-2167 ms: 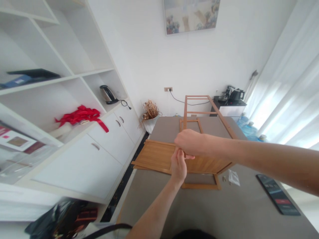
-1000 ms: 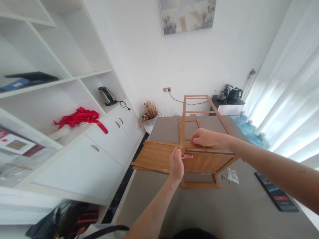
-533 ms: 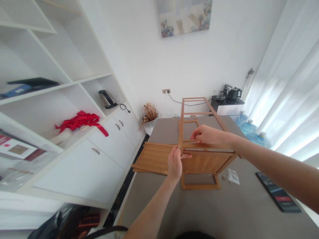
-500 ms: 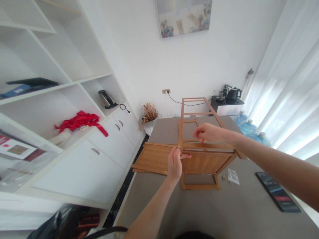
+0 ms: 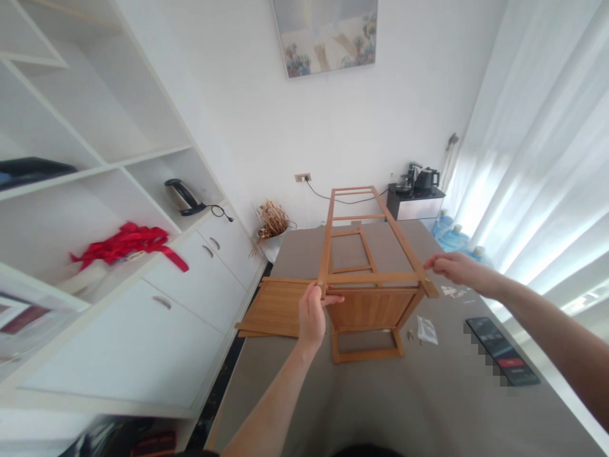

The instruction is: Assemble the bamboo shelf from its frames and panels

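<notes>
A wooden rack frame [image 5: 375,278] with crossbars stands on the grey-covered table, raised over a wooden panel [image 5: 373,309]. A lower wooden frame [image 5: 368,357] lies beneath on the tabletop. My left hand [image 5: 313,317] grips the upper frame's near left corner, its thumb by a small bolt head. At the near right corner, my right hand [image 5: 451,268] has its fingers pinched together beside the post; whatever they hold is too small to tell. Small metal fittings [image 5: 410,335] and a clear plastic bag [image 5: 427,330] lie right of the lower frame.
Flat wooden boards [image 5: 278,309] lie at the table's left. A dark phone-like device [image 5: 502,352] rests at the right. Blue water bottles [image 5: 454,240] stand by the curtain. White cabinets [image 5: 157,311] line the left side, and a black kettle [image 5: 427,181] sits at the back.
My right hand has moved from over the frame's left and middle to its near right corner. My left hand keeps its grip on the left corner. The view has swung to the right.
</notes>
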The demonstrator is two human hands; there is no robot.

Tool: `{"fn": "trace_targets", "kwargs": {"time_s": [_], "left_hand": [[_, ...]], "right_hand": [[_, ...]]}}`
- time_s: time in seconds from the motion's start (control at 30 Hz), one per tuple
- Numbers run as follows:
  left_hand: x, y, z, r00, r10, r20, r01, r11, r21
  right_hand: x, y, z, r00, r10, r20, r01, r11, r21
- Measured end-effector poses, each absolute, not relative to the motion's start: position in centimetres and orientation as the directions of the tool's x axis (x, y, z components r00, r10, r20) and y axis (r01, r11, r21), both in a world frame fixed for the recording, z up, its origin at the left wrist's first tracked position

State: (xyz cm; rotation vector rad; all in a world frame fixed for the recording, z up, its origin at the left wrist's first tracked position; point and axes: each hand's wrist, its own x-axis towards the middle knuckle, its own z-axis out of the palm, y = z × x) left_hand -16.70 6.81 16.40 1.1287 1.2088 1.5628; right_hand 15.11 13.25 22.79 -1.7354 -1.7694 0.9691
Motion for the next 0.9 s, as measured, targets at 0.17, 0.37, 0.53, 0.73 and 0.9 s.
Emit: {"fn": "trace_targets", "kwargs": {"time_s": [0.17, 0.37, 0.53, 0.73, 0.9], "left_hand": [[-16.0, 6.8, 16.7, -0.27, 0.951, 0.147, -0.112, -0.182, 0.977], [-15.3, 6.9, 16.9, -0.255, 0.96, 0.115, -0.115, -0.148, 0.982], [-14.6, 6.4, 17.4, -0.285, 0.957, 0.057, -0.096, -0.088, 0.992], [-13.8, 5.2, 17.6, -0.322, 0.946, 0.041, -0.039, -0.057, 0.998], [-13.4, 5.2, 17.7, -0.333, 0.942, 0.049, 0.019, -0.046, 0.999]], "right_hand": [[15.1, 10.5, 22.0, -0.466, 0.878, -0.11, 0.383, 0.088, -0.92], [15.8, 10.3, 18.8, -0.494, 0.869, 0.002, 0.372, 0.214, -0.903], [16.6, 9.6, 18.1, -0.449, 0.885, 0.119, 0.46, 0.344, -0.819], [18.7, 9.3, 18.9, -0.591, 0.807, 0.013, 0.367, 0.283, -0.886], [20.3, 11.5, 18.3, -0.573, 0.806, -0.146, 0.141, -0.079, -0.987]]}}
